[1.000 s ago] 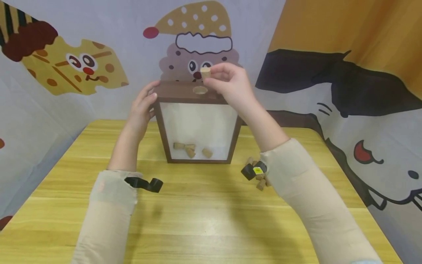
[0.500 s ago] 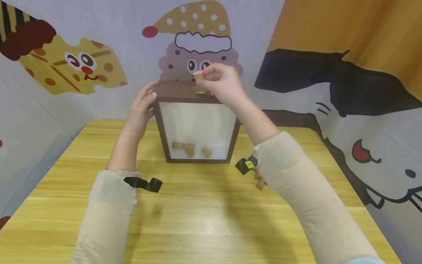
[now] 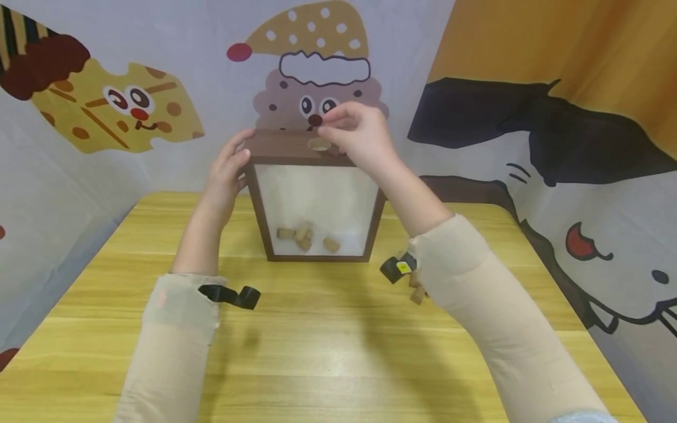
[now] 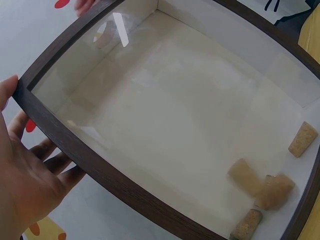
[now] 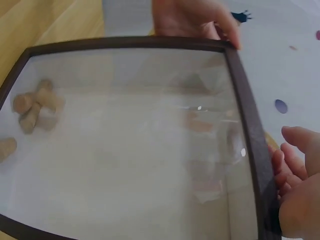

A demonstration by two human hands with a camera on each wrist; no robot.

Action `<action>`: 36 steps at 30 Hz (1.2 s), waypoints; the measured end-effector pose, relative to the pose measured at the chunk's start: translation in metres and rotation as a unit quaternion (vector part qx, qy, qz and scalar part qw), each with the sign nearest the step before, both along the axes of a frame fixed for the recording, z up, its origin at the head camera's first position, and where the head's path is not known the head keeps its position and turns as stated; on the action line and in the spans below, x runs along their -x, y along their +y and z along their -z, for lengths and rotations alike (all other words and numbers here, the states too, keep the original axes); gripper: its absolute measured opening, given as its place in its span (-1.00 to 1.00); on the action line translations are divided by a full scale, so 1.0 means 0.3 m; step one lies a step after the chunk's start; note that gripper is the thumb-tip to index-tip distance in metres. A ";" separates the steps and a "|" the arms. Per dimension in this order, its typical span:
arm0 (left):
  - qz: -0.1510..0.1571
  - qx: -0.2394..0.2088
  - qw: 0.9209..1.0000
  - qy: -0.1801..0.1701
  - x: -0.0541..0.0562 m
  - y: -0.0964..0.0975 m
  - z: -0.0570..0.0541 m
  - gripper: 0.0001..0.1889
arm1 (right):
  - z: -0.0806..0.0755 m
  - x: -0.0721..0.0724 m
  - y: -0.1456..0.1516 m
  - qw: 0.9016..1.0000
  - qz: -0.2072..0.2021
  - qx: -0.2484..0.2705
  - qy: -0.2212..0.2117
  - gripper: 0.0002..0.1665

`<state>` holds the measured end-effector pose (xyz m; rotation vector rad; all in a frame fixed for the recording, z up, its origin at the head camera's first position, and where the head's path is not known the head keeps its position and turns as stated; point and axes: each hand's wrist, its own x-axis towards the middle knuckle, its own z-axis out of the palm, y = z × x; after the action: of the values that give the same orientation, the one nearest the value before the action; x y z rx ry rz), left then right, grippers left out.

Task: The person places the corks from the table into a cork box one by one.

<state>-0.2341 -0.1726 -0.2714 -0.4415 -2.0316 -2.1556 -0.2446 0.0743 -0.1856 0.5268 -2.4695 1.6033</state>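
Observation:
A brown-framed shadow box (image 3: 275,148) with a clear front stands upright on the table, a round hole (image 3: 319,144) in its top. My left hand (image 3: 226,170) holds the box's upper left corner; in the left wrist view its thumb lies at the frame's corner and its fingers reach along the side. Just above the hole is my right hand (image 3: 365,134), thumb and fingertips slightly apart with nothing between them. Several corks (image 3: 331,244) lie inside at the bottom. One cork (image 4: 245,177) in the pile looks blurred in the left wrist view.
More loose corks (image 3: 417,294) lie on the wooden table (image 3: 317,352) to the right of the box, partly hidden by the right sleeve (image 3: 449,258) and a black wrist camera (image 3: 392,269). A cartoon-printed cloth (image 3: 211,35) hangs behind.
My right hand moved left over the hole with a cork, then let it go. That cork has dropped into the box, onto the pile. My left hand has stayed at the corner.

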 end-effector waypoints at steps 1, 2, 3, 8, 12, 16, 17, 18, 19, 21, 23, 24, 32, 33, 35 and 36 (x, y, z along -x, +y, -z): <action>0.000 0.001 1.000 0.000 0.000 -0.001 0.001 -0.40 | 0.003 -0.009 0.006 1.000 -0.003 0.011 0.011 -0.75; 0.001 0.001 1.000 -0.001 0.000 -0.002 0.002 -0.40 | 0.006 -0.020 0.015 1.000 -0.005 0.020 0.022 -0.75; 0.001 0.001 1.000 -0.001 0.000 -0.003 0.003 -0.41 | 0.010 -0.035 0.025 0.999 -0.004 0.026 0.030 -0.74; 0.002 -0.003 1.000 0.001 0.002 -0.003 0.000 -0.40 | 0.048 -0.131 0.091 0.997 0.014 0.040 0.069 -0.71; 0.001 -0.003 1.000 0.003 0.004 -0.002 -0.002 -0.39 | 0.115 -0.204 0.153 0.995 0.020 0.044 0.088 -0.72; 0.002 -0.002 1.000 0.004 0.006 -0.003 0.002 -0.39 | 0.206 -0.244 0.219 0.993 0.013 0.035 0.112 -0.77; 0.002 -0.003 1.000 0.004 0.007 -0.003 0.004 -0.39 | 0.229 -0.251 0.235 0.993 0.008 0.033 0.116 -0.77; 0.002 -0.002 1.000 0.004 0.007 -0.004 0.005 -0.39 | 0.251 -0.257 0.251 0.993 0.003 0.026 0.119 -0.77; 0.001 -0.002 1.000 0.005 0.008 -0.005 0.007 -0.39 | 0.273 -0.264 0.268 0.993 -0.003 0.016 0.120 -0.76; 0.000 0.001 1.000 0.005 0.009 -0.006 0.012 -0.39 | 0.314 -0.277 0.300 0.994 -0.012 -0.019 0.111 -0.74; -0.002 0.003 1.000 0.006 0.008 -0.006 0.012 -0.39 | 0.350 -0.288 0.336 0.993 -0.021 -0.062 0.096 -0.72; -0.003 0.004 1.000 0.007 0.008 -0.006 0.012 -0.39 | 0.369 -0.291 0.355 0.992 -0.026 -0.085 0.085 -0.71; -0.005 0.012 1.000 0.008 0.006 -0.003 0.008 -0.40 | 0.510 -0.283 0.496 0.978 -0.091 -0.187 0.011 -0.70; -0.006 0.013 1.000 0.007 0.005 -0.003 0.008 -0.40 | 0.527 -0.279 0.512 0.976 -0.103 -0.193 0.001 -0.69; -0.008 0.015 1.000 0.007 0.004 -0.002 0.006 -0.41 | 0.563 -0.272 0.541 0.971 -0.129 -0.201 -0.014 -0.67; -0.008 0.016 1.000 0.007 0.004 -0.002 0.006 -0.41 | 0.579 -0.268 0.556 0.968 -0.140 -0.208 -0.020 -0.67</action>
<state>-0.2353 -0.1731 -0.2732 -0.4408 -2.0565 -2.1080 -0.1642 0.2410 -0.3594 0.9451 -2.8816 1.1716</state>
